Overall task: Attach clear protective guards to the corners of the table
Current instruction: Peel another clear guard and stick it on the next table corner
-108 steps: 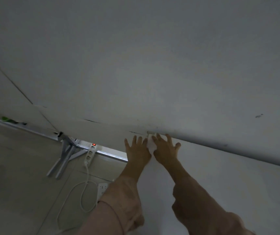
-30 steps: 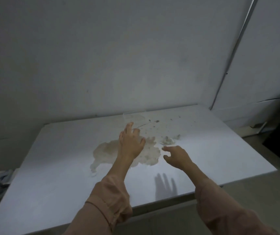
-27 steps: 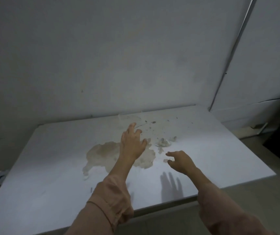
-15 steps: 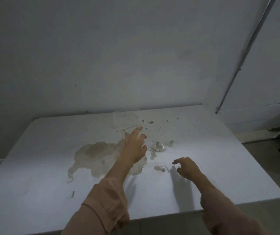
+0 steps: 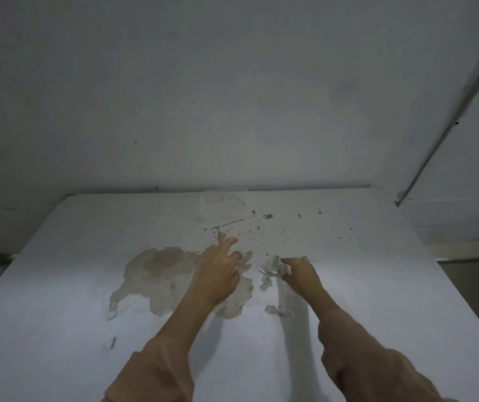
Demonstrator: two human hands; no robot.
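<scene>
A white table (image 5: 58,285) with a brown patch of peeled surface (image 5: 162,271) fills the lower half of the head view. A small cluster of clear corner guards (image 5: 271,266) lies near its middle. My right hand (image 5: 300,274) is at that cluster, with index finger and thumb curled round one clear guard. My left hand (image 5: 220,268) rests on the table just left of it, fingers spread over the brown patch. Another clear piece (image 5: 274,309) lies nearer to me, beside my right forearm.
A clear flat wrapper (image 5: 220,198) lies at the table's far edge against the grey wall. A small clear scrap (image 5: 112,342) sits front left. Dark specks dot the far middle of the table. A metal strip (image 5: 447,123) runs up the wall at right.
Earlier both hands pressed at a far table corner by the wall. Since then the view turned to the tabletop, and my right hand moved forward onto the clear guards; my left hand stayed on the table.
</scene>
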